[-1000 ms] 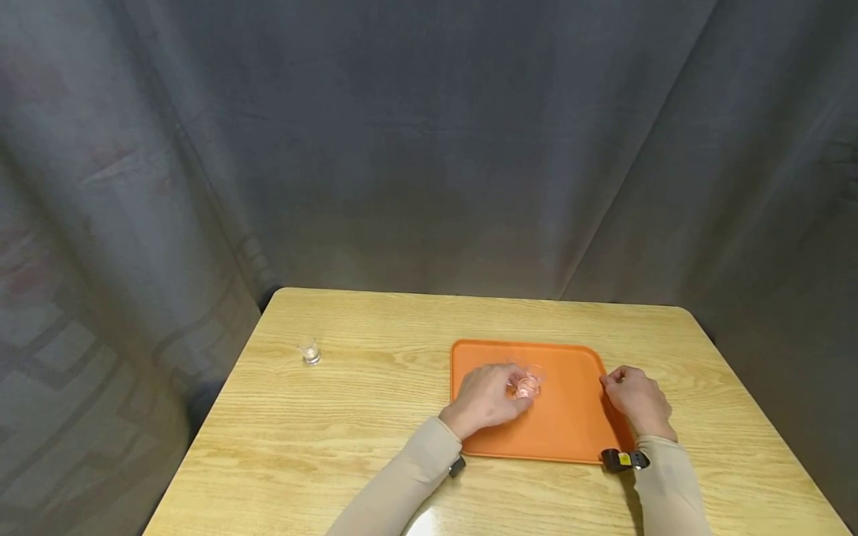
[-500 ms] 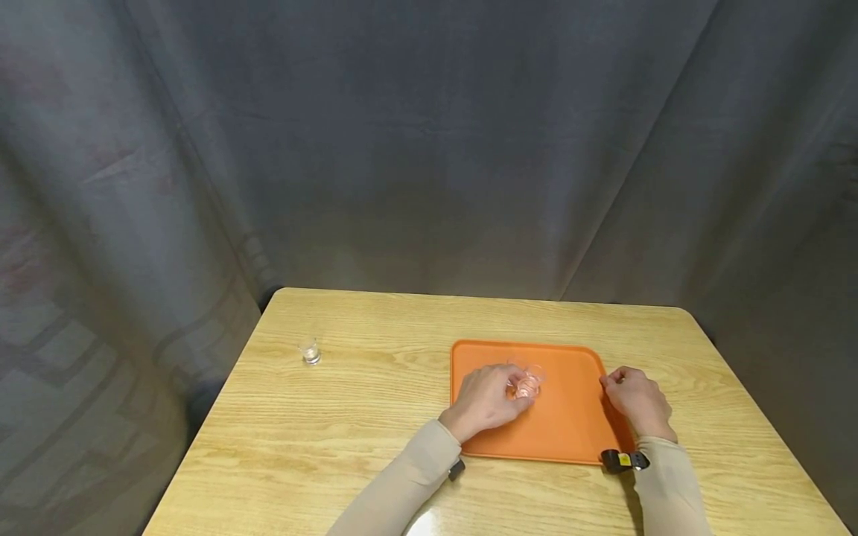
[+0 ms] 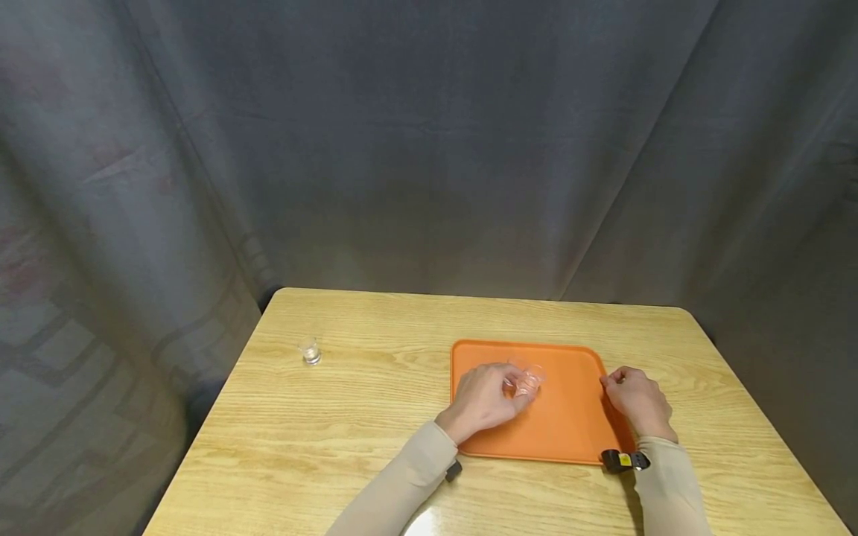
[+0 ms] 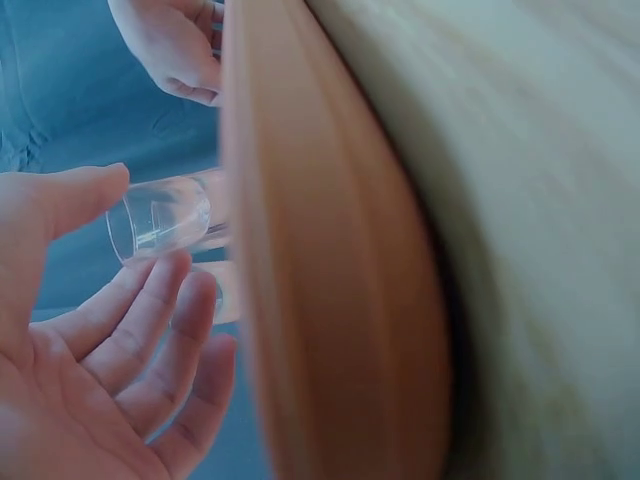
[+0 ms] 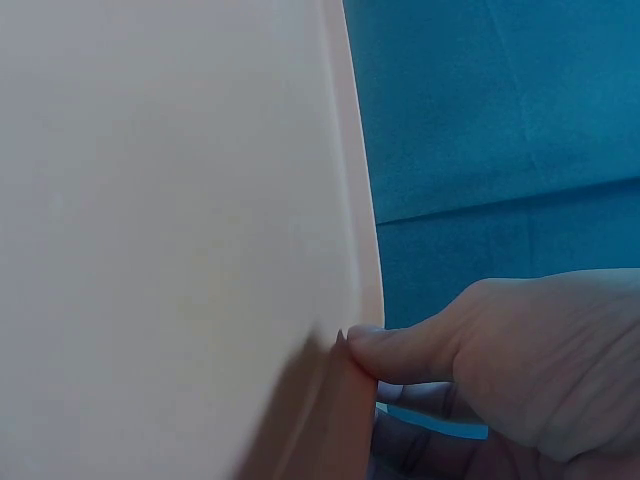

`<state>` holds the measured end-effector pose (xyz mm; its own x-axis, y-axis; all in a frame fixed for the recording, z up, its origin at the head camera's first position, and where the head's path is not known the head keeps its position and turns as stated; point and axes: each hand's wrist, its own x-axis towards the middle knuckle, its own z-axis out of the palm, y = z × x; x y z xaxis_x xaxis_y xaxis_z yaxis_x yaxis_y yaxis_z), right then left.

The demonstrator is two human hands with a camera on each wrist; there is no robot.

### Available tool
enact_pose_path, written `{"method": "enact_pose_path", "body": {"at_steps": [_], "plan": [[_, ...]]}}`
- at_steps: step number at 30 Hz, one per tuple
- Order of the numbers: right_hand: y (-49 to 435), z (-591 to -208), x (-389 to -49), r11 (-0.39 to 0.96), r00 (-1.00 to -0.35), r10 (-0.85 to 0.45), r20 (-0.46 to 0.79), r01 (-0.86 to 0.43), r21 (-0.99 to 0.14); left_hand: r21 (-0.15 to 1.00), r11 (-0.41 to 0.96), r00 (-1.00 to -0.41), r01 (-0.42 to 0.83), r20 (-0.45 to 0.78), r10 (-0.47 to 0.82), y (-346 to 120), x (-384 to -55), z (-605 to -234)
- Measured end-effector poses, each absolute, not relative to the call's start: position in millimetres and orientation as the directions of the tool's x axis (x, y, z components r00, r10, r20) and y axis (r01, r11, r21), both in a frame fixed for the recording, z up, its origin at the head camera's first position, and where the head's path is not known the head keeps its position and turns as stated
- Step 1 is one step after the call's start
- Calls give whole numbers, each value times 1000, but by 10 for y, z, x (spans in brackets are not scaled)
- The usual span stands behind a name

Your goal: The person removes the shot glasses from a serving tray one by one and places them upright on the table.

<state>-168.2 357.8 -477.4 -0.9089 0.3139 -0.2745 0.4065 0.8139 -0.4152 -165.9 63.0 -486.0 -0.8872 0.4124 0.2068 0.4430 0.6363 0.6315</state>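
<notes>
On the orange tray (image 3: 563, 417) my left hand (image 3: 482, 398) pinches a small clear shot glass (image 3: 528, 384). In the left wrist view its thumb (image 4: 95, 190) lies along the rim side of the glass (image 4: 160, 215), and the fingertips meet the opposite side. Whether the glass base touches the tray is hard to tell. Other clear glass (image 4: 225, 290) shows just behind those fingers; in the head view, rims of more glass appear beyond the hand. My right hand (image 3: 640, 402) grips the tray's right edge, thumb on top (image 5: 385, 350) and fingers beneath.
A separate clear shot glass (image 3: 310, 351) stands on the far left of the wooden table (image 3: 348, 417). Dark grey curtains (image 3: 429, 149) hang behind the table and along its sides.
My left hand has shifted very slightly left and its thumb has moved a little upward in the head view. The glass between its fingers looks slightly turned. The right hand and tray stay still.
</notes>
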Motion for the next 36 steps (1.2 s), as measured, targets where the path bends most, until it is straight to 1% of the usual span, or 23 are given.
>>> {"method": "enact_pose_path", "body": {"at_steps": [13,36], "plan": [[3562,-4776,-1687,809,-906,318,-278,413,-419,648,623,-888,438,205,412,531,-1674,-4855],[3583,-4810,-1694,807,-904,328,-275,420,-416,674,617,-906,405,205,371,310,-1727,-4841]]}}
